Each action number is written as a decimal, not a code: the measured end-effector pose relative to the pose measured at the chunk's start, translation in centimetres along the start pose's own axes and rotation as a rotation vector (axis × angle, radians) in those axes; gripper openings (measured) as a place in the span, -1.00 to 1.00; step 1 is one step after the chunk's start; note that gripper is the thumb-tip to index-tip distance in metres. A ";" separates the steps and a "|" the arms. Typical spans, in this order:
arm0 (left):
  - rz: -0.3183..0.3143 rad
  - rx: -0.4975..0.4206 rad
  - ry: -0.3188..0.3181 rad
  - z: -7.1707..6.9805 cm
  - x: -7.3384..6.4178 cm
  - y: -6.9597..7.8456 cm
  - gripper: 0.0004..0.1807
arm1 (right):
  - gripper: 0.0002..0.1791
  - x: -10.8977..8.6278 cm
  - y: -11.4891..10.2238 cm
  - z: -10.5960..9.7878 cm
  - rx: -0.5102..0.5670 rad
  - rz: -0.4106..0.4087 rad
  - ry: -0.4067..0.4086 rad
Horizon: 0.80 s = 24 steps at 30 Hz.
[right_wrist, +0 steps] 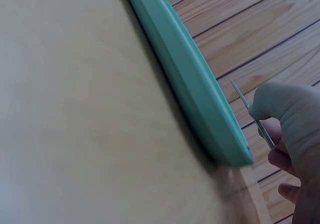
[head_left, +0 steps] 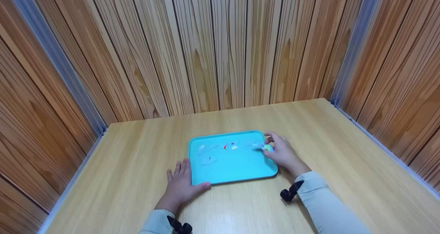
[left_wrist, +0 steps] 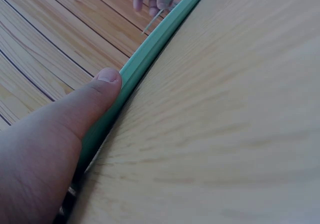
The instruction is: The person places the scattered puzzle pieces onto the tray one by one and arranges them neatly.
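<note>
A turquoise tray (head_left: 237, 165) lies on the table with several small, thin, irregular pieces on it, pale with touches of red and purple. My left hand (head_left: 180, 187) rests at its left front corner, fingers straight beside the left edge and thumb against the front rim. In the left wrist view the thumb (left_wrist: 107, 79) touches that rim. Over the tray's right side my right hand (head_left: 280, 151) pinches a thin flat piece (head_left: 267, 147) with green and blue on it. Seen edge-on in the right wrist view, the piece (right_wrist: 240, 94) is a thin line between thumb and fingers, above the rim.
The tray stands on a light wooden table (head_left: 137, 151). Wood-plank walls (head_left: 227, 48) rise behind it and on both sides. Small black devices (head_left: 290, 191) are strapped at both cuffs.
</note>
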<state>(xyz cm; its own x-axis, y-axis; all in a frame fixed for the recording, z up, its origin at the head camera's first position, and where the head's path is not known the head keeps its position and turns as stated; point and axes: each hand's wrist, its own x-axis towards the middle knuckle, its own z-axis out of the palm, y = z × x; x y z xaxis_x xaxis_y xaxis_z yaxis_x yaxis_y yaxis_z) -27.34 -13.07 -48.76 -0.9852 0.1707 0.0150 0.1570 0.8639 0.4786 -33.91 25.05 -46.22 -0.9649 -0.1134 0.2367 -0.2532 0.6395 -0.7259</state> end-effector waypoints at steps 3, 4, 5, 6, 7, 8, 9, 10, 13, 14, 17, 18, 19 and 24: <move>0.003 0.006 0.003 -0.1 0.1 0.1 0.46 | -0.37 0.2 -0.6 0.8 0.007 -0.017 -0.016; 0.004 0.005 0.002 -0.1 0.1 0.1 0.45 | -0.37 0.2 -0.8 1.1 0.009 -0.015 -0.021; 0.003 0.004 -0.001 -0.1 0.2 0.1 0.45 | -0.37 0.3 -0.9 1.4 0.005 -0.018 -0.027; 0.003 0.005 -0.004 -0.2 0.2 0.2 0.45 | -0.37 0.3 -1.1 1.6 0.002 -0.022 -0.033; 0.002 0.006 -0.007 -0.2 0.2 0.2 0.45 | -0.38 0.3 -1.3 1.8 -0.003 -0.022 -0.039; 0.001 0.007 -0.010 -0.3 0.2 0.2 0.44 | -0.38 0.3 -1.4 2.0 -0.006 -0.023 -0.044; 0.000 0.007 -0.012 -0.4 0.2 0.3 0.44 | -0.38 0.3 -1.6 2.2 -0.007 -0.024 -0.051; -0.001 0.007 -0.015 -0.4 0.2 0.3 0.44 | -0.39 0.3 -1.7 2.4 -0.009 -0.024 -0.057; -0.003 0.009 -0.018 -0.4 0.1 0.4 0.44 | -0.39 0.4 -1.9 2.9 -0.033 -0.012 -0.068; -0.003 0.009 -0.018 -0.4 0.1 0.4 0.44 | -0.39 0.4 -2.0 3.0 -0.046 -0.015 -0.067; 0.001 0.012 -0.013 -0.2 0.1 0.2 0.44 | -0.40 0.4 -2.2 3.4 -0.077 -0.022 -0.064; 0.002 0.014 -0.010 -0.2 0.0 0.2 0.44 | -0.39 0.4 -2.2 3.5 -0.078 -0.024 -0.066; 0.001 0.015 -0.009 -0.1 0.0 0.1 0.45 | -0.39 0.4 -2.3 3.6 -0.074 -0.026 -0.069; 0.000 0.009 -0.009 -0.2 -0.1 0.1 0.45 | -0.37 0.3 -2.5 4.0 -0.039 -0.034 -0.115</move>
<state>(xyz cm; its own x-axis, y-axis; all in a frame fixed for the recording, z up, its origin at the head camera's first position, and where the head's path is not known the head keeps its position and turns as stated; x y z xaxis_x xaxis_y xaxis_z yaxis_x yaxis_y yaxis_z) -27.26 -13.09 -48.57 -0.9846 0.1747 0.0075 0.1576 0.8682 0.4705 -33.87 20.39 -46.96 -0.9579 -0.2207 0.1836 -0.2854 0.6627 -0.6924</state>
